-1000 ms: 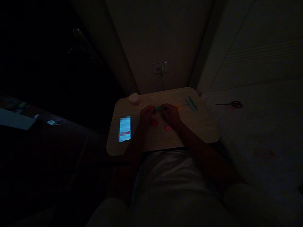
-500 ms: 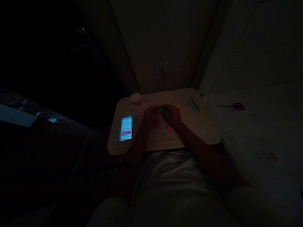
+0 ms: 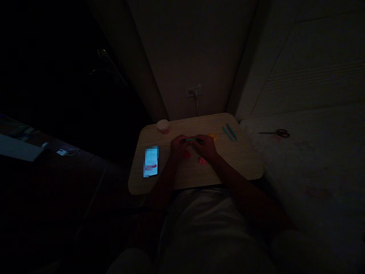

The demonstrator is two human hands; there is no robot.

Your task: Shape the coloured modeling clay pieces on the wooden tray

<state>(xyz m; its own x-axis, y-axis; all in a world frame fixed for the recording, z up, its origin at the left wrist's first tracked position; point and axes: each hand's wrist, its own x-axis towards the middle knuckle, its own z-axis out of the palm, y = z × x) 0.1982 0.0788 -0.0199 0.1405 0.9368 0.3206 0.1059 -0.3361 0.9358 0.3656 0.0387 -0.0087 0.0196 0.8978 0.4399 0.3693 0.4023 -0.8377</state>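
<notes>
In dim light, my left hand (image 3: 178, 146) and my right hand (image 3: 207, 147) meet over the wooden tabletop. Between their fingertips they hold a small green piece that looks like modelling clay (image 3: 191, 139), seen as a thin strip; the fingers partly cover it. A red piece (image 3: 186, 153) lies just below my left hand. Beside my right wrist is a pink piece (image 3: 202, 160). An orange-yellow piece (image 3: 212, 135) shows behind my right hand, partly hidden by it.
A phone with a lit screen (image 3: 151, 161) lies at the table's left. Behind it stands a pale tub (image 3: 163, 126). Two teal stick tools (image 3: 229, 132) lie at the right. Scissors (image 3: 281, 133) rest on the pale fluffy surface (image 3: 302, 160) beside the table (image 3: 242, 163). A wall socket (image 3: 193, 90) holds a plug.
The view has tilted, so the table sits slightly lower in the picture. Between my fingers the green piece now looks thinner and flatter. Both hands still hold it.
</notes>
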